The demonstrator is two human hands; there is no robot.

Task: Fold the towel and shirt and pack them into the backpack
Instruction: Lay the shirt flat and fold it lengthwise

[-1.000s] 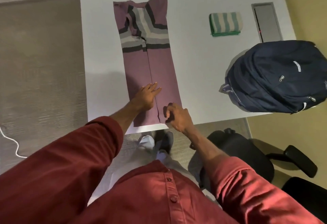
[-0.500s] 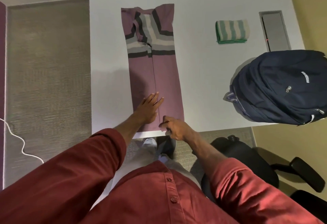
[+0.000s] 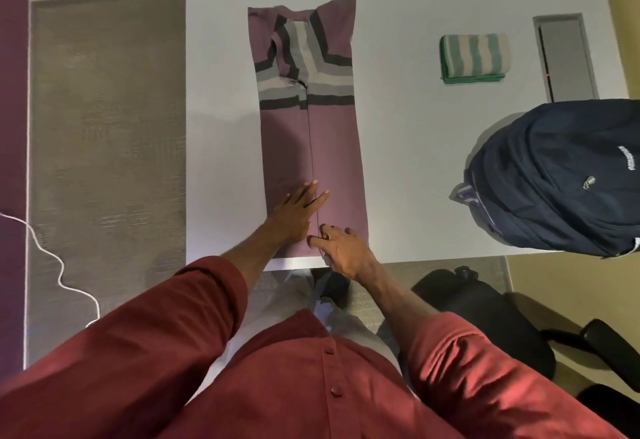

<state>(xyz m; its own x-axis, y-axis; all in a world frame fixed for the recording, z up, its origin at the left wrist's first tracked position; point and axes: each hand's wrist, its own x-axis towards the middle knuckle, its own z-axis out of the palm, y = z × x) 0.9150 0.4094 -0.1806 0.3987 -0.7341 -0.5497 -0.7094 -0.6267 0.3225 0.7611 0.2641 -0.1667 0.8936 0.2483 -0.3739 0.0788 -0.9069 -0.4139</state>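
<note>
Currently the shirt-folding step is in hand. The shirt lies on the worktop as a long narrow strip. It runs from the near edge toward the far side, with both side panels turned inward and meeting along a centre line.

The left hand rests flat on the near part of the strip, fingers straight, pressing the left panel down just beside the centre line. The right hand is at the near hem with its fingers curled, and it appears to pinch the fabric edge close to the centre line.

The towel lies folded at the far right of the worktop, well apart from the shirt. The backpack lies at the right edge, and no opening can be seen on it.

Judgement: the lengthwise fold is complete and the crosswise fold is not yet made. The next move calls for both hands to take the near hem at its corners and carry it toward the collar end. The panels should stay aligned so the centre line does not gape. After that, the backpack needs opening before either item goes in.
</note>
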